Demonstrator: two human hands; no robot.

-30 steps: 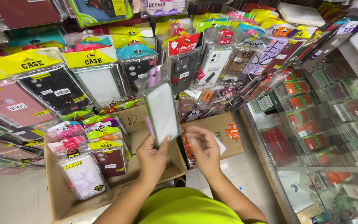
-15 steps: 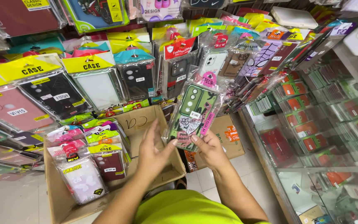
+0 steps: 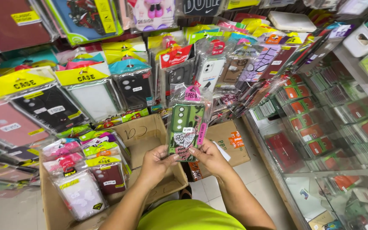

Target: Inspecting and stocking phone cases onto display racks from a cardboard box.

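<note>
Shop is packed: hanging packaged cases (image 3: 86, 89) all over the wall, glass display cabinet (image 3: 333, 140) on the right, pale tiled floor (image 3: 256, 179).

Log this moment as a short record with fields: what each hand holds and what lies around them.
Left hand: grips the lower left edge of the green phone case in its clear packet
Right hand: grips the same packet's lower right edge
Packet pose: upright, printed side toward the camera
Below the hands: open cardboard box with packaged cases along its left side
Behind: hanging packaged cases
Right side: glass display cabinet
</note>
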